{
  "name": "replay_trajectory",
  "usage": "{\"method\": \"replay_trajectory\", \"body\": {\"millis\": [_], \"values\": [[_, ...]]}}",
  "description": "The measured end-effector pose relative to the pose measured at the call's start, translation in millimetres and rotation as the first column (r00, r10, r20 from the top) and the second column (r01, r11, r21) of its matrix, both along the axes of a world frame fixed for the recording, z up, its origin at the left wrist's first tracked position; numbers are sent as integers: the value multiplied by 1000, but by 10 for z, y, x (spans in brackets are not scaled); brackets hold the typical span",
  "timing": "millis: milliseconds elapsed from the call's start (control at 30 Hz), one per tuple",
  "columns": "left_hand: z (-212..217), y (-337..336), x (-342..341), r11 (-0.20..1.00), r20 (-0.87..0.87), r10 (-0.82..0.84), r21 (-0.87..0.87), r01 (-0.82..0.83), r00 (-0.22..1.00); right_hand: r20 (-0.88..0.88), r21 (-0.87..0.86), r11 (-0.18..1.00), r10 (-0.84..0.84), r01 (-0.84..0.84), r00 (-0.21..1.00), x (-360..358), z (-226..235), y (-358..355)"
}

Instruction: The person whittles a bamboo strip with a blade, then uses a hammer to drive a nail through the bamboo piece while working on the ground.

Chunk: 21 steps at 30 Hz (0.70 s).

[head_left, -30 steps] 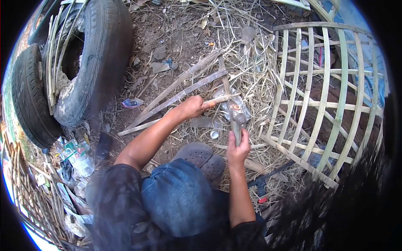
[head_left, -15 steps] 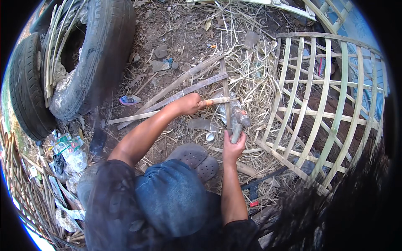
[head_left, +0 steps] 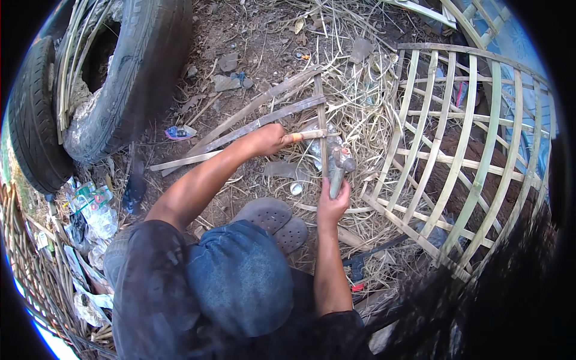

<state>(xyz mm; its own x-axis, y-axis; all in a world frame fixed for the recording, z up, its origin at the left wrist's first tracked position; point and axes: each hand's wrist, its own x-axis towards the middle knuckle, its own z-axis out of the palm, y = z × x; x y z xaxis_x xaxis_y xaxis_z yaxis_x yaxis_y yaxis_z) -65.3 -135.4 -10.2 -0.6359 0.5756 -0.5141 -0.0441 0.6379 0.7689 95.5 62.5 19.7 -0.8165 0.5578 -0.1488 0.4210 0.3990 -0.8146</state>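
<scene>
My left hand (head_left: 268, 139) is closed around one end of a short light-wood piece (head_left: 312, 135), orange near my fingers. The piece lies across a narrow upright slat (head_left: 322, 114). My right hand (head_left: 333, 204) is closed round the grey handle of what looks like a hammer (head_left: 337, 183), its blunt head pointing away from me. The right fingertips also meet the lower end of the upright slat. Two longer slats (head_left: 264, 122) run from the upright one toward the lower left and lie on the ground. My fingers hide how the wood piece and slat are joined.
A curved bamboo lattice (head_left: 459, 159) stands to the right. Old tyres (head_left: 138, 78) are at upper left, with plastic litter (head_left: 96, 210) and a bundle of sticks (head_left: 27, 252) below. Shavings (head_left: 372, 114) cover the ground; grey clogs (head_left: 264, 216) are near my knees.
The view has shifted slightly, so the scene sits a little higher and to the left. Both hands keep their grips, with little other visible movement.
</scene>
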Motion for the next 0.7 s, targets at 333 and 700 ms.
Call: {"method": "replay_trajectory", "body": {"millis": [333, 700], "values": [[-3, -25, -22, 1000, 43, 10, 10, -11, 999, -20, 23, 998, 60, -59, 998, -96, 157, -105], [-37, 1, -3, 1000, 14, 21, -8, -21, 1000, 95, 46, 999, -31, 27, 995, -54, -48, -55]]}}
